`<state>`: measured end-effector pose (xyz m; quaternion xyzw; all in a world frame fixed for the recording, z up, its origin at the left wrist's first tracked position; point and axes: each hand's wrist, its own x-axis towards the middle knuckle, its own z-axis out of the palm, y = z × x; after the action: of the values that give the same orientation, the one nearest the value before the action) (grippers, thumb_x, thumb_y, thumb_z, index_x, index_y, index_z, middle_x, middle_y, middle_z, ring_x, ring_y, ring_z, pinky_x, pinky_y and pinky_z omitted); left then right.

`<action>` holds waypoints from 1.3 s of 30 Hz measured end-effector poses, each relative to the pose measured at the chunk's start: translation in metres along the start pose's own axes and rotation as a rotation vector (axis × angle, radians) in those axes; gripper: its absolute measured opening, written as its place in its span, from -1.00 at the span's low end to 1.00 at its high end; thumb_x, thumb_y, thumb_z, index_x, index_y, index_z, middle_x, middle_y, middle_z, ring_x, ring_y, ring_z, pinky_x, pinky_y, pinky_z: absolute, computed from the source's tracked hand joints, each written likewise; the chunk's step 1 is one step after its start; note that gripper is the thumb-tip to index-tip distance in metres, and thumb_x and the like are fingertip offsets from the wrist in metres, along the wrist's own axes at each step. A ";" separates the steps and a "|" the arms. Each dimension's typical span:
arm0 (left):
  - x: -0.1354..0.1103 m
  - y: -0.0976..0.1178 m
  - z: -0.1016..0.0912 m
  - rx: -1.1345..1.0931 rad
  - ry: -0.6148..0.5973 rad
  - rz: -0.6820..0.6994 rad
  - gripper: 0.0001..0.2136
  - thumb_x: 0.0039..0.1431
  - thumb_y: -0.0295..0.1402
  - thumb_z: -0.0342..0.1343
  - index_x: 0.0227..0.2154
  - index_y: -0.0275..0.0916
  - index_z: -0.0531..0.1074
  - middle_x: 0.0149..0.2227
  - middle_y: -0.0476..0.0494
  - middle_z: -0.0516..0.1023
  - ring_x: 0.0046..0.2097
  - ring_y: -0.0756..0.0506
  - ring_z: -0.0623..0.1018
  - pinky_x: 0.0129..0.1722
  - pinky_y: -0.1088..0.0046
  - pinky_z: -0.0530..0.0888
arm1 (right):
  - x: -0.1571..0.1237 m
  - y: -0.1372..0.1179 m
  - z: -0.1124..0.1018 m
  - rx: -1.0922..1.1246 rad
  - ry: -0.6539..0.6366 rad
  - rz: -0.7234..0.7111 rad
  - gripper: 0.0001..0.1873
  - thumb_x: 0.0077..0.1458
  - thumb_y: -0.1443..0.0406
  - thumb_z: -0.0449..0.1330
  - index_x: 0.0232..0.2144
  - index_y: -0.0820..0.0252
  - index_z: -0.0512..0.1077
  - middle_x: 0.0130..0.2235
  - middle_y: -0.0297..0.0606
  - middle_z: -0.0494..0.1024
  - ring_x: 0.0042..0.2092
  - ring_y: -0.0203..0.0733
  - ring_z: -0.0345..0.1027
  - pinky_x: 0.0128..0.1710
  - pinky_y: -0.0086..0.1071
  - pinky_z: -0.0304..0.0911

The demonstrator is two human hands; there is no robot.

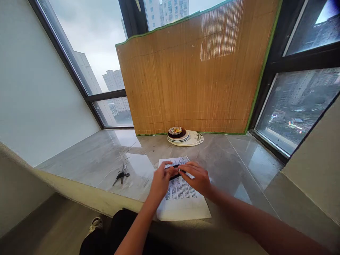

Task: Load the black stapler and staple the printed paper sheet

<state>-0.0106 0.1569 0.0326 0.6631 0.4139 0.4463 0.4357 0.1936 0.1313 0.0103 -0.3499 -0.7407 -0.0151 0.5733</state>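
Both hands meet over the upper part of a printed sheet of paper, which lies on the tiled window ledge with its near end by the front edge. My left hand is closed round a slim black object whose kind I cannot make out; the fingers cover much of it. From the other side, my right hand has its fingertips pinched together at the object's right end. A small pale bit shows at those fingertips, too small to name. Lines of print show below and between the hands.
A bunch of keys lies on the ledge to the left. At the back, stacked plates stand on a pale oval mat, in front of a bamboo blind leaning against the windows. The ledge's front edge drops to the floor.
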 end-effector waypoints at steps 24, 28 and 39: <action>0.098 -0.112 -0.073 0.884 0.089 0.073 -0.67 0.40 -0.20 0.18 0.12 -0.23 0.46 0.13 -0.25 0.52 0.06 -0.19 0.58 0.04 0.10 0.58 | 0.010 0.115 -0.015 -0.269 -0.190 0.343 -0.69 0.36 0.29 0.05 -0.11 0.17 0.60 -0.03 -0.03 0.65 0.03 0.07 0.48 0.10 -0.01 0.36; 0.086 -0.107 -0.066 0.811 0.097 0.116 -0.79 0.41 -0.28 0.16 -0.02 -0.26 0.53 0.02 -0.23 0.56 -0.02 -0.15 0.59 0.04 0.16 0.56 | 0.005 0.069 0.011 -0.119 -0.265 0.282 -0.76 0.38 0.18 0.14 -0.11 0.06 0.60 -0.04 -0.18 0.65 -0.02 -0.07 0.50 0.00 -0.20 0.42; 0.064 -0.085 -0.068 0.401 -0.055 0.247 -0.80 0.29 -0.20 0.23 -0.25 -0.21 0.66 -0.43 -0.06 0.59 -0.42 -0.05 0.48 -0.30 0.41 0.41 | -0.001 0.061 0.021 0.028 -0.532 0.165 -0.68 0.30 0.23 0.26 0.08 0.12 0.48 -0.02 -0.14 0.60 0.02 -0.01 0.43 0.10 -0.09 0.35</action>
<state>-0.0728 0.2543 -0.0180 0.7940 0.3979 0.3867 0.2483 0.2088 0.1856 -0.0206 -0.3928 -0.8343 0.1344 0.3627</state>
